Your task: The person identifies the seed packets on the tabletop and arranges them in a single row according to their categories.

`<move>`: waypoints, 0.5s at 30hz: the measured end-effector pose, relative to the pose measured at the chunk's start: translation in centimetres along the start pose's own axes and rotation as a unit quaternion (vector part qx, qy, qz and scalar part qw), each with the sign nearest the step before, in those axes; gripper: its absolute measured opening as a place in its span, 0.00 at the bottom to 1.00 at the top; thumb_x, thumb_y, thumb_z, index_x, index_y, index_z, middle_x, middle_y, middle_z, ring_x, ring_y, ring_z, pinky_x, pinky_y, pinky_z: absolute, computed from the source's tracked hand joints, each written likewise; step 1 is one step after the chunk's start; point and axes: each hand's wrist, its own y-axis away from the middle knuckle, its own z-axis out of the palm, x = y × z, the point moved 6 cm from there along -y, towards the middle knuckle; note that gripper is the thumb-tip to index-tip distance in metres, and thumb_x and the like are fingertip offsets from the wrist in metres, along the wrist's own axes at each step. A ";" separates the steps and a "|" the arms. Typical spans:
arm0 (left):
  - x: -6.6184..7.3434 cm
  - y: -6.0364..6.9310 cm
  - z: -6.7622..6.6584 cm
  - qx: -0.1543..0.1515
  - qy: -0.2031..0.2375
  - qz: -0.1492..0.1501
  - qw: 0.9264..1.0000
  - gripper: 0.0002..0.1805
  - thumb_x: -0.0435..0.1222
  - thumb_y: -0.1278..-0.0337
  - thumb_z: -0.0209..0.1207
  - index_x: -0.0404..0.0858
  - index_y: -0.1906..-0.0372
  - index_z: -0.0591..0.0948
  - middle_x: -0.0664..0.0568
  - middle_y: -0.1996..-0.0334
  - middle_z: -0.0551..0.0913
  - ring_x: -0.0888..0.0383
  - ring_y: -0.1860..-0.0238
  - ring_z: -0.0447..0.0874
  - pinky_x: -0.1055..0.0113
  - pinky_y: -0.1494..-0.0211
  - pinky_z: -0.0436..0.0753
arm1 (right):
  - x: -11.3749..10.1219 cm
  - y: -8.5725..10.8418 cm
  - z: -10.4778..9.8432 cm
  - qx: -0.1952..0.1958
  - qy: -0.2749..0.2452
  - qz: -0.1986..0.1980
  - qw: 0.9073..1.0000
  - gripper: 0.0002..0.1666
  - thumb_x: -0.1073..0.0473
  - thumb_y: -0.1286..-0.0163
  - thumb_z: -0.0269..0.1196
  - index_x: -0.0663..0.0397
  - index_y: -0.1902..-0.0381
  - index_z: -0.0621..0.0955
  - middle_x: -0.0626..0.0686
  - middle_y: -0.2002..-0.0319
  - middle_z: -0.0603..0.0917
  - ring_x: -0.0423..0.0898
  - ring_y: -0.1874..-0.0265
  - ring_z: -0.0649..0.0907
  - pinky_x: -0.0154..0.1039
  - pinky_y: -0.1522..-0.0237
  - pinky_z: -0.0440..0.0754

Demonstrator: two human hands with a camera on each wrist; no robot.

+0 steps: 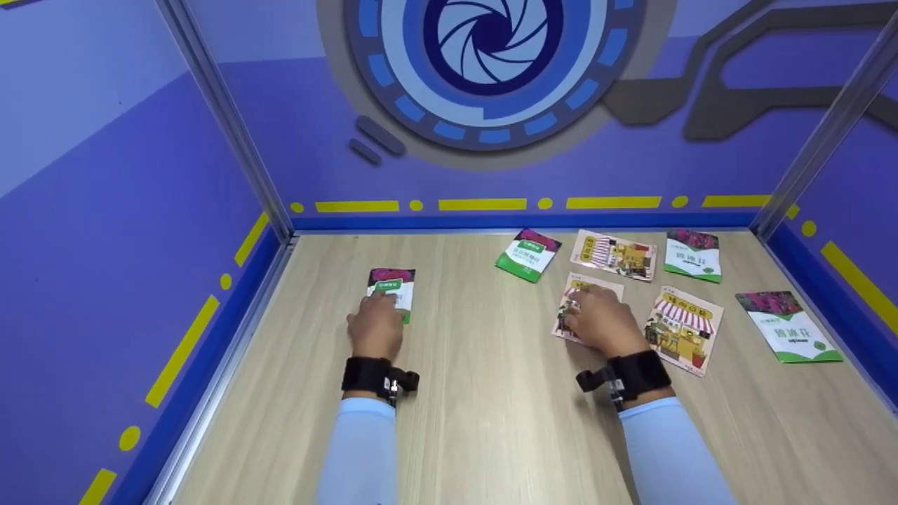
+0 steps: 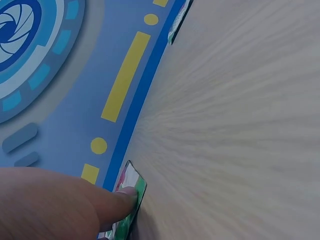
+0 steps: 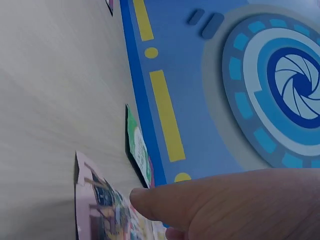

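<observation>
Nearest, light-blue sleeves (image 1: 361,456) and black wrist straps (image 1: 649,374) are seen above the wood-grain surface (image 1: 484,421). Beyond them, the pink stall-printed packet (image 3: 102,210) is partly covered by the right hand (image 1: 603,319). The thumb is brought over its printed face; whether it is grasped cannot be told, the undersides of the fingers being hidden.

Well to the left of the pink stall-printed packet, the green-and-white flower-printed packet (image 1: 403,294) is covered over its near part by the left hand (image 1: 377,326). The thumb is pressed on its face, and it appears to be pinched.

The step in hand is judged to be the handling of one packet by each hand; for any lift on the right, a secure pinch on an edge would be called for.

Just right of the pink stall-printed packet, a second stall packet (image 1: 684,330) is laid; farther right, an outer flower packet (image 1: 789,326). Beyond it, a sideways stall packet (image 1: 614,256) is flanked by two rear flower packets (image 1: 528,256). Farthest, a purple-blue wall (image 1: 295,140) is seen.
</observation>
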 end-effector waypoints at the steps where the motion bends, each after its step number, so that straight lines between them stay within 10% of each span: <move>1: 0.0 0.0 0.0 -0.003 -0.002 0.001 1.000 0.24 0.44 0.17 0.59 0.41 0.25 0.82 0.42 0.22 0.78 0.41 0.25 0.78 0.35 0.28 0.76 | -0.5 -0.3 0.1 0.001 0.002 -0.005 1.000 0.28 0.55 0.24 0.68 0.62 0.30 0.84 0.72 0.28 0.79 0.75 0.30 0.80 0.77 0.32 0.80; 15: 0.3 0.4 0.0 -0.016 -0.011 0.016 1.000 0.28 0.42 0.16 0.58 0.39 0.20 0.76 0.39 0.18 0.73 0.39 0.18 0.72 0.28 0.22 0.72 | -5.4 -4.9 2.2 -0.013 0.039 -0.058 0.997 0.33 0.47 0.18 0.65 0.66 0.27 0.81 0.71 0.22 0.75 0.71 0.25 0.77 0.69 0.25 0.79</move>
